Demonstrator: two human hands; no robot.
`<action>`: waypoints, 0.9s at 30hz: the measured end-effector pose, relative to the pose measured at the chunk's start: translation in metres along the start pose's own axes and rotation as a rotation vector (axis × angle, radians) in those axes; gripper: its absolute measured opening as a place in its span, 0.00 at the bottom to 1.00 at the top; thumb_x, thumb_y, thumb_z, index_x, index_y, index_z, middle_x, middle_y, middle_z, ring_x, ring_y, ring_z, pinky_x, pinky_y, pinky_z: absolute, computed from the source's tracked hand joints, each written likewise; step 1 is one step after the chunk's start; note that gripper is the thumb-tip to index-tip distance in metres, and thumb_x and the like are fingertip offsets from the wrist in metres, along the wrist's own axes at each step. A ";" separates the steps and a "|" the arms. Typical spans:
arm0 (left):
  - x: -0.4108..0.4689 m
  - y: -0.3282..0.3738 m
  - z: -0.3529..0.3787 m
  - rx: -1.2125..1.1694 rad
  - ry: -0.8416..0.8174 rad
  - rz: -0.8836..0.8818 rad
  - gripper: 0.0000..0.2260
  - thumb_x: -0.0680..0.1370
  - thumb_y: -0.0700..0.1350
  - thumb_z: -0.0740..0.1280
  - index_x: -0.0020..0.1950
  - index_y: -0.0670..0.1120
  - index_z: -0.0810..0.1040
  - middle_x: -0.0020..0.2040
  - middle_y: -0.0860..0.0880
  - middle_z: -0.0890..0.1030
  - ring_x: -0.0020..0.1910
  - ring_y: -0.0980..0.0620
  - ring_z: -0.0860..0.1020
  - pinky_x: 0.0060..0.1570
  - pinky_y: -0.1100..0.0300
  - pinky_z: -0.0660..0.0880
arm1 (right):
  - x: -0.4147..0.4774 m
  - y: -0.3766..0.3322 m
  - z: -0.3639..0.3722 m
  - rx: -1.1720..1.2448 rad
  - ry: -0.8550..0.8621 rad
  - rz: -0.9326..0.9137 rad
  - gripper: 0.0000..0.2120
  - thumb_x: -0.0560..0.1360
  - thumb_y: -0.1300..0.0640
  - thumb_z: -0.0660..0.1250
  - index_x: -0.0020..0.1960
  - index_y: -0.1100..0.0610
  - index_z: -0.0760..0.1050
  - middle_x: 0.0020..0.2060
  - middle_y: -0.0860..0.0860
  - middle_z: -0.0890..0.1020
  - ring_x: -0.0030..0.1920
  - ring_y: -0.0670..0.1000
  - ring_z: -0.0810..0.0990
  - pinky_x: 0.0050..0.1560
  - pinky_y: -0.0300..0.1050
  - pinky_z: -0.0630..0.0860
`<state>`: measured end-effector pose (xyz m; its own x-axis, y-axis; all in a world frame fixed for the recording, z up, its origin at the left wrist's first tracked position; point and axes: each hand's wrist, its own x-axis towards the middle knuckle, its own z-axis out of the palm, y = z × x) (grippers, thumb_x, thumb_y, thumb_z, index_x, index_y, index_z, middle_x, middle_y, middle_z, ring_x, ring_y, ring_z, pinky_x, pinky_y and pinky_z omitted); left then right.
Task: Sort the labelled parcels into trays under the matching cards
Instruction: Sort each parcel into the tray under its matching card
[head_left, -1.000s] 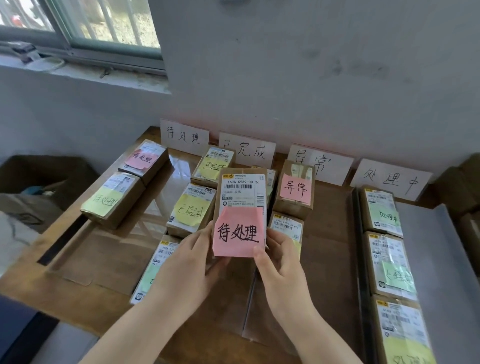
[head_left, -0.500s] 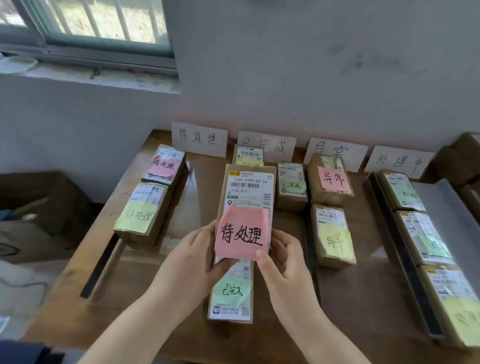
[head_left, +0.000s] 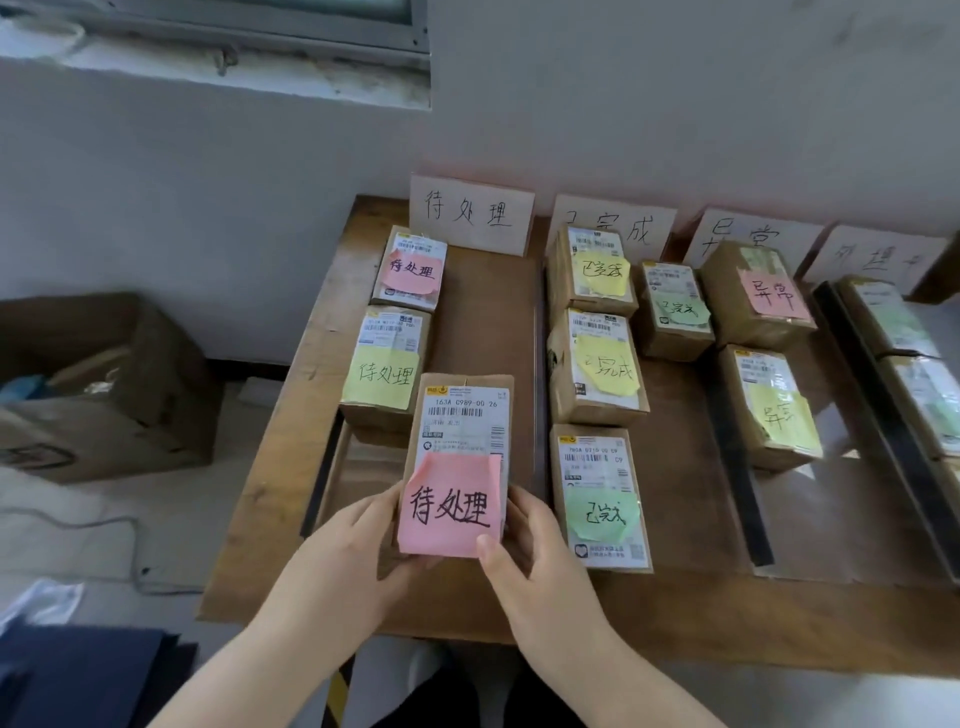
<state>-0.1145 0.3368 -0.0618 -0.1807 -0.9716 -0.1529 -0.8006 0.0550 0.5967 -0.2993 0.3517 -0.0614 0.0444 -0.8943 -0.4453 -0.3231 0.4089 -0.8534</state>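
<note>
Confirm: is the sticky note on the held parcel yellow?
No, the sticky note on the held parcel is pink, not yellow.

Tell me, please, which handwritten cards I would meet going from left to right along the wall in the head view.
待处理 card → 已完成 card → 异常 card → 处理中 card

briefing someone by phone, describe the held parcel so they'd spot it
On the wooden table, find the leftmost white paper card. Nearest you below it is a brown cardboard parcel with a pink note. Alone in that column, the left hand and right hand grip it.
</note>
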 end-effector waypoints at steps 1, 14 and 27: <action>-0.002 -0.006 0.000 0.005 -0.014 -0.014 0.32 0.74 0.55 0.69 0.75 0.54 0.61 0.68 0.58 0.71 0.62 0.62 0.70 0.56 0.70 0.66 | 0.000 0.001 0.006 -0.005 -0.020 0.018 0.22 0.77 0.45 0.63 0.66 0.36 0.57 0.50 0.25 0.71 0.53 0.28 0.72 0.52 0.26 0.69; -0.011 -0.061 -0.013 0.193 -0.197 -0.086 0.29 0.75 0.60 0.65 0.74 0.55 0.61 0.64 0.60 0.72 0.54 0.64 0.69 0.47 0.74 0.66 | 0.012 0.016 0.056 -0.063 -0.200 0.163 0.31 0.75 0.48 0.65 0.74 0.44 0.54 0.62 0.38 0.72 0.63 0.42 0.71 0.68 0.44 0.68; 0.005 -0.076 -0.021 0.384 -0.141 -0.155 0.16 0.77 0.60 0.61 0.61 0.54 0.69 0.53 0.58 0.74 0.49 0.60 0.72 0.43 0.67 0.72 | 0.045 -0.002 0.076 -0.259 -0.276 0.126 0.28 0.80 0.49 0.57 0.77 0.44 0.50 0.70 0.42 0.68 0.69 0.45 0.67 0.67 0.42 0.64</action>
<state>-0.0426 0.3227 -0.0913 -0.0964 -0.9357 -0.3393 -0.9739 0.0183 0.2262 -0.2246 0.3247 -0.1005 0.2300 -0.7435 -0.6280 -0.5684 0.4211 -0.7068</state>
